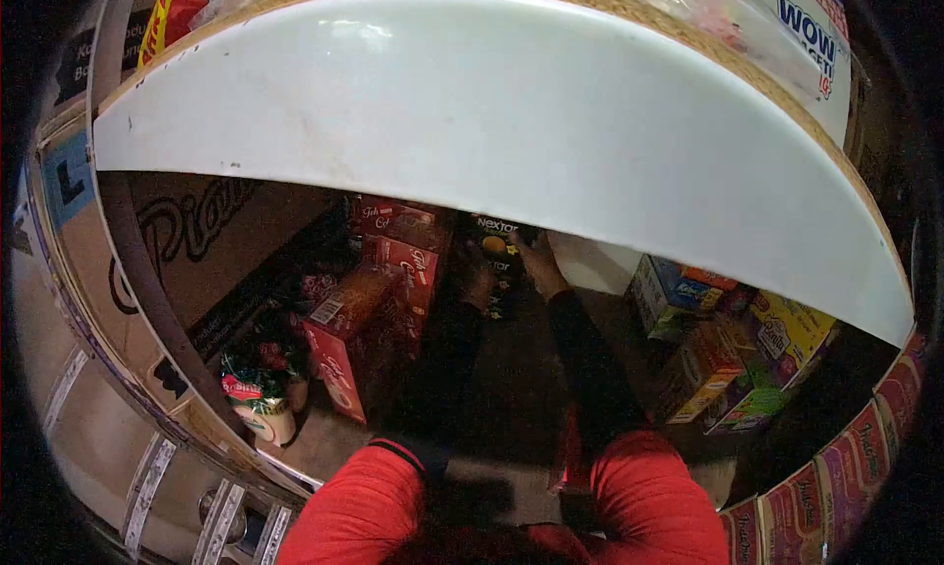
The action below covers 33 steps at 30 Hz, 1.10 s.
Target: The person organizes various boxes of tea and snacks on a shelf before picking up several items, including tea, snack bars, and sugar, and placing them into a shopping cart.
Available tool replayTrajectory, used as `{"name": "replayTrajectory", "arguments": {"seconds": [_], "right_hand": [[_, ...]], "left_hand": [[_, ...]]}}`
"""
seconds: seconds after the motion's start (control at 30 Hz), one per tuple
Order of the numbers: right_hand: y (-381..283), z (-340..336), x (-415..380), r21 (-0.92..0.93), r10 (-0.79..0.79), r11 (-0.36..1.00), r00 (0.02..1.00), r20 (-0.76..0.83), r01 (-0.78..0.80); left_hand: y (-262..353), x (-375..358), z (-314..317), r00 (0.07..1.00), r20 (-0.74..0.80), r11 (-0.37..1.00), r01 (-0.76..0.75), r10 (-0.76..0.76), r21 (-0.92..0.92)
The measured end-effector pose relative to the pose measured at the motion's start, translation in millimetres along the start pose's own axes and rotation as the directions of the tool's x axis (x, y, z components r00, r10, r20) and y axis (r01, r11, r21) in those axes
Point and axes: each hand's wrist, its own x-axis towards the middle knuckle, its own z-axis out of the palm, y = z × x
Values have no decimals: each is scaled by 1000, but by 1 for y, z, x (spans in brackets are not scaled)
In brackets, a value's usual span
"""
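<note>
Both arms reach deep under the white shelf board (511, 122) into a dark lower shelf. The dark pack marked "Nextar" (497, 245) sits upright at the back of that shelf, approx. mid-way along it, w/ red boxes (393, 270) stacked just to its left and a white carton (595, 265) to its right. Right hand (539, 268) is on the pack's right edge, fingers curled onto it — looks like a hold, though it's dim there. Left hand (479, 285) sits just below/left of the pack, touching or nearly so; can't tell if its fingers are wide or closed, too dark. Handling, judged from looks: a printed film or thin-card snack pack, prob. light, a bit slick, contents crushable, so squeeze gently. Best grip is across the two side edges, not the face, w/ the other hand under the bottom edge. Nearer the shelf front: a green-and-red jar pack (258, 393) at the left, a red box (339, 354) tipped beside it, and mixed colourful boxes (733, 354) piled toward the right end.
</note>
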Motion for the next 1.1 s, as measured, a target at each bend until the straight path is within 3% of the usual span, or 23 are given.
{"name": "replayTrajectory", "arguments": {"seconds": [0.07, 0.1, 0.27, 0.57, 0.7, 0.8, 0.87, 0.9, 0.93, 0.97, 1.03, 1.07, 1.1], "right_hand": [[8, 5, 0, 167, -102, 983, 987, 127, 81], [8, 10, -1, 66, 25, 998, 1000, -5, -24], [40, 22, -44, 104, -34, 993, 990, -139, 49], [87, 32, -42, 152, 113, 981, 993, 46, -118], [82, 24, -46, 6, 105, 994, 988, 112, -107], [25, -12, -63, -261, 111, 965, 958, 264, -39], [-27, -48, -89, -465, 169, 885, 910, 380, 30], [-46, -64, -104, -665, 195, 743, 928, 316, 70], [-75, -84, -126, -684, 235, 725, 904, 356, 81], [-99, -104, -149, -699, 270, 708, 878, 396, 97], [-113, -147, -195, -594, 392, 800, 826, 406, -88], [-120, -165, -221, -589, 400, 803, 817, 415, -94], [-122, -180, -247, -583, 403, 807, 810, 426, -94]], "left_hand": [[-4, 4, -13, 1000, 30, 1000, 0, 1, -31], [-4, 6, -20, 999, 42, 999, 5, -3, -42], [-9, 6, -31, 995, 88, 995, 49, -42, -83], [1, -3, -53, 974, 120, 952, 213, -190, -221], [17, -9, -70, 941, 166, 881, 335, -294, -336], [30, -16, -111, 886, 237, 776, 464, -399, -428], [53, -20, -141, 825, 340, 670, 565, -451, -481], [66, -21, -163, 784, 405, 607, 620, -469, -498], [79, -21, -181, 746, 467, 554, 666, -476, -499], [93, -21, -206, 707, 540, 514, 705, -456, -489], [118, -21, -254, 656, 654, 474, 743, -377, -471], [123, -27, -285, 742, 657, 531, 614, -135, -584], [126, -32, -325, 763, 642, 542, 508, 77, -669]]}}
